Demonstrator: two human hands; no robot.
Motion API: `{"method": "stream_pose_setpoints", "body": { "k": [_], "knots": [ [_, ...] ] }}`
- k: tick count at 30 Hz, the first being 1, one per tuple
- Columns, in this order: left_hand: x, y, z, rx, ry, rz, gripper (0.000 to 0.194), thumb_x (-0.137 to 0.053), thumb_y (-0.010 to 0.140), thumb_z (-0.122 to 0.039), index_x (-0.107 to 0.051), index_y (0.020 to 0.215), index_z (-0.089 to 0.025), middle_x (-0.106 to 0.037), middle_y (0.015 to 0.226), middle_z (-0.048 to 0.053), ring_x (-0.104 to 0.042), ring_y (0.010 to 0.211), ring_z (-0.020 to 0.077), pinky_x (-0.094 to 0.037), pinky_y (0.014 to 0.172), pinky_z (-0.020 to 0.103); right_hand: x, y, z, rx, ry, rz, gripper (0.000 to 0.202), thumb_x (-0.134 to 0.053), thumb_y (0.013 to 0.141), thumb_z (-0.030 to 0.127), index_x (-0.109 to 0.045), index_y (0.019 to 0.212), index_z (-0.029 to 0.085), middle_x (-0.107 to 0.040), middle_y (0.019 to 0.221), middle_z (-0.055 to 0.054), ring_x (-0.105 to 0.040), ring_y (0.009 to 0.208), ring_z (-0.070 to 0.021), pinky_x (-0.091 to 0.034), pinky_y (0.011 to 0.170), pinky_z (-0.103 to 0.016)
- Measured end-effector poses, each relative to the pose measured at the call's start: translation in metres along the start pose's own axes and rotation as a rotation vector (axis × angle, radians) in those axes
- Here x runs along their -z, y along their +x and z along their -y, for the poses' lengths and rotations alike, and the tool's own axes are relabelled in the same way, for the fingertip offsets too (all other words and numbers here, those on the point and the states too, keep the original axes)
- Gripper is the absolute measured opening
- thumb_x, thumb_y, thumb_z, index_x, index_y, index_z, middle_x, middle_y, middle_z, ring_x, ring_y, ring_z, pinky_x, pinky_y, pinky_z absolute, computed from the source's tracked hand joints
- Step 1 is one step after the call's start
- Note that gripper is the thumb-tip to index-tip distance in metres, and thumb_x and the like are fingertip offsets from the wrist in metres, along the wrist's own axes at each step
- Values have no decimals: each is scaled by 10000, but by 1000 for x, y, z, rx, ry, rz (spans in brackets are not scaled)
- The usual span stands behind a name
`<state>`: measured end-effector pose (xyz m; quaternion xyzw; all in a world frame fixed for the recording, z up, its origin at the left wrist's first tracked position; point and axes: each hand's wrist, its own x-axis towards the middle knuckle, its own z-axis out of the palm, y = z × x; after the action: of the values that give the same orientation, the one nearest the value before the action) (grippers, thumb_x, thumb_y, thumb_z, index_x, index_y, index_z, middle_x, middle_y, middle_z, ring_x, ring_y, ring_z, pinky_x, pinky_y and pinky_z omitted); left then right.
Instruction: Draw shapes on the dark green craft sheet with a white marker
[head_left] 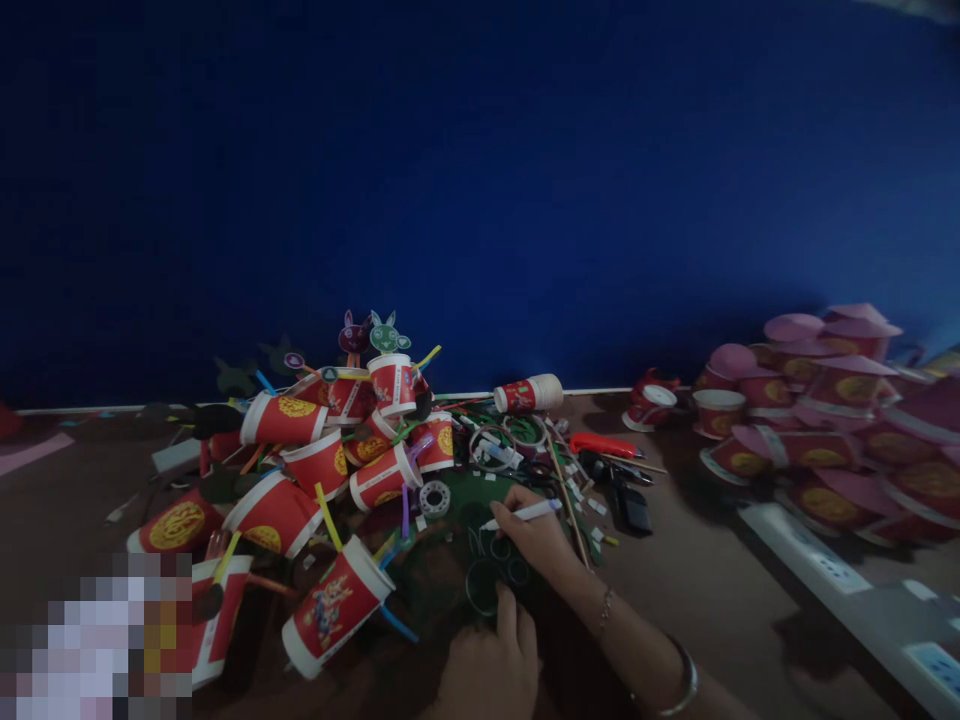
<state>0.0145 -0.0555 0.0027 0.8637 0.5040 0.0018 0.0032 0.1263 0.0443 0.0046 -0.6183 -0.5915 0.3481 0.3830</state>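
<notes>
Head view: red cups (322, 465), gold emblems, unreadable.

Cup pile (322, 470) crowding left, bare floor (697, 590) right (tools (611, 470) between)

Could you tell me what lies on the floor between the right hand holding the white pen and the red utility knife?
In the head view, a thin wooden stick and small white paper scraps lie between the right hand and the knife.

We're looking from one head-worn camera, close above the floor, facing forward and slightly down past the hands toward the blue wall (480, 180) just beyond.
</notes>
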Motion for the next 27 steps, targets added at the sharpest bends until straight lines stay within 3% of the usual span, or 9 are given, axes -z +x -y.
{"method": "stream_pose_setpoints", "body": {
  "k": [12, 27],
  "knots": [
    [1, 0, 0, 5, -2, -2, 314, -489, 808, -309, -550, 1084, -170, -542, 1142, 168, -614, 602, 196, -517, 492, 327, 1, 1, 1, 16, -11, -11, 234, -519, 734, 333, -436, 560, 200, -545, 473, 28, -447, 454, -105, -318, 445, -214],
    [2, 0, 0, -5, -26, 15, 340, -511, 800, -338, -540, 1096, -173, -537, 1148, 171, -615, 612, 182, -510, 510, 306, 0, 2, -2, 13, -27, -40, 213, -492, 675, 290, -383, 509, 213, -457, 413, 47, -376, 409, -94, -284, 414, -211]
  ]
}}
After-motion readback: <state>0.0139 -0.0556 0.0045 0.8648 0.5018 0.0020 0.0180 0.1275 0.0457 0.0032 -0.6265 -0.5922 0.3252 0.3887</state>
